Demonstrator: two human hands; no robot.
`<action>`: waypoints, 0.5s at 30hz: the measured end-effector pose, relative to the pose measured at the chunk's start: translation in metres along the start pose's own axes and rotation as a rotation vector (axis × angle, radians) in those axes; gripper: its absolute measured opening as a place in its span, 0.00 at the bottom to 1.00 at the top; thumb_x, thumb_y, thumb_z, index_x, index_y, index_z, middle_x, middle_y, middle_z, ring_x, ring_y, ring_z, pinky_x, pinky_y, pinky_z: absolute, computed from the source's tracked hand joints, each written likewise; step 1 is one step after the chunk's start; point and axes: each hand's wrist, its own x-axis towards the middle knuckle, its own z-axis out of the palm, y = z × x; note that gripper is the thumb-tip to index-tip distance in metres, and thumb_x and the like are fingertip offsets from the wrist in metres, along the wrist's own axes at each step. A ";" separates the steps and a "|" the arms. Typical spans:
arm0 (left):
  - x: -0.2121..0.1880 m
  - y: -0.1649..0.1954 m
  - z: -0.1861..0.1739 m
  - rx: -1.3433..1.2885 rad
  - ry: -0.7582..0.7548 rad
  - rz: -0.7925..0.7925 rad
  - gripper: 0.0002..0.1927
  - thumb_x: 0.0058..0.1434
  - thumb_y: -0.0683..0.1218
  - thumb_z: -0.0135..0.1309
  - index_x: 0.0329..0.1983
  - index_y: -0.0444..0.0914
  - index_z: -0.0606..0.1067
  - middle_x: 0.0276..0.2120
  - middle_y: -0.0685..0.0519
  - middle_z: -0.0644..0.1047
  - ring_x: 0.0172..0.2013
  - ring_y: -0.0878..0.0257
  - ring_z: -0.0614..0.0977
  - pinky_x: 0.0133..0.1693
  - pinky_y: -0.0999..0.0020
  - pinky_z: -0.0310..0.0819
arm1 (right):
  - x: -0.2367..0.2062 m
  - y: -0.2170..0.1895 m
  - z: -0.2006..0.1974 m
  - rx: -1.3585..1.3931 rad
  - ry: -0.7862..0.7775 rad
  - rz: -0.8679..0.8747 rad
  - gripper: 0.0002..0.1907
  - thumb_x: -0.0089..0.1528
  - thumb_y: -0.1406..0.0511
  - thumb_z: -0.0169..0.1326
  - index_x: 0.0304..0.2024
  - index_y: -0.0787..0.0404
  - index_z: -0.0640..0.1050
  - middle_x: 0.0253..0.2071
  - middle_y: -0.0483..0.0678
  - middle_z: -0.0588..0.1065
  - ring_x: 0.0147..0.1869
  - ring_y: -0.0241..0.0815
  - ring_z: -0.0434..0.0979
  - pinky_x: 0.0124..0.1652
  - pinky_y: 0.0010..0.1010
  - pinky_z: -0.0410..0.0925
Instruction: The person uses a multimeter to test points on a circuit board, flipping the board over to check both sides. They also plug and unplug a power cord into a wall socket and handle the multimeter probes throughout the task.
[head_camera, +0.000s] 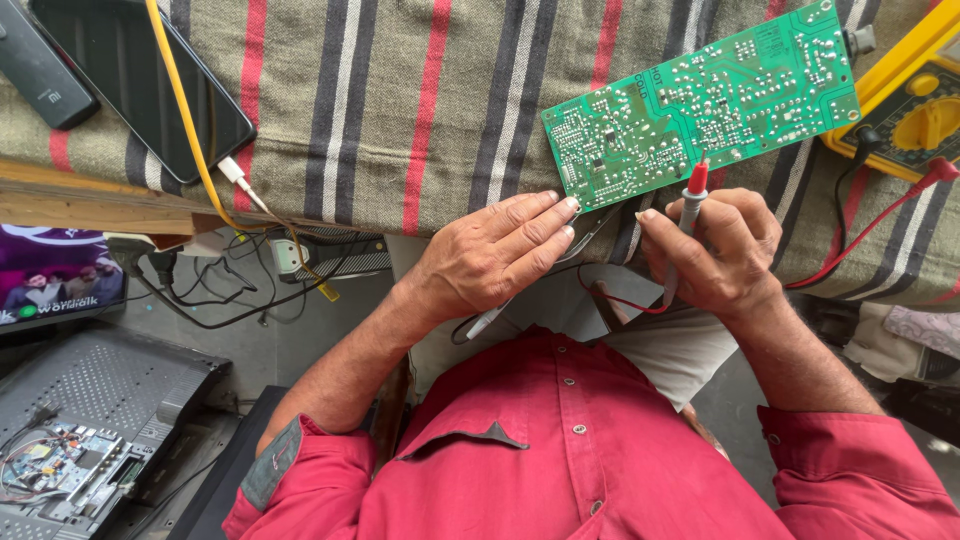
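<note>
Right hand (715, 250) pinches red probe (692, 200) on green circuit board (700, 105)

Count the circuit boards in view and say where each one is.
2. A green circuit board lies on the striped cloth by the fingertips; a second board sits inside the opened device bottom left. Others may be hidden.

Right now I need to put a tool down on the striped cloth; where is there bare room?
The striped cloth is bare between the phone and the green circuit board. It is crowded at the right, where the board, the yellow multimeter and its leads sit.
</note>
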 end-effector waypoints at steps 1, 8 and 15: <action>0.000 0.000 0.000 0.002 -0.002 -0.001 0.15 0.66 0.41 0.58 0.55 0.32 0.75 0.61 0.43 0.76 0.63 0.49 0.77 0.64 0.57 0.74 | 0.000 0.000 0.000 0.001 0.002 0.000 0.19 0.59 0.70 0.71 0.51 0.54 0.81 0.42 0.45 0.73 0.43 0.46 0.74 0.41 0.36 0.69; -0.002 0.000 0.000 0.005 0.000 0.000 0.16 0.66 0.41 0.56 0.55 0.32 0.75 0.61 0.42 0.76 0.63 0.49 0.77 0.65 0.57 0.74 | -0.001 -0.002 -0.001 0.018 0.014 0.011 0.18 0.60 0.70 0.71 0.51 0.54 0.81 0.42 0.45 0.74 0.43 0.46 0.75 0.42 0.37 0.69; -0.002 0.000 -0.001 0.011 -0.001 -0.007 0.16 0.66 0.41 0.57 0.56 0.32 0.75 0.61 0.43 0.76 0.63 0.50 0.77 0.64 0.57 0.74 | 0.001 -0.003 -0.001 0.022 0.034 0.013 0.17 0.60 0.71 0.69 0.50 0.55 0.81 0.42 0.45 0.73 0.44 0.45 0.75 0.43 0.36 0.69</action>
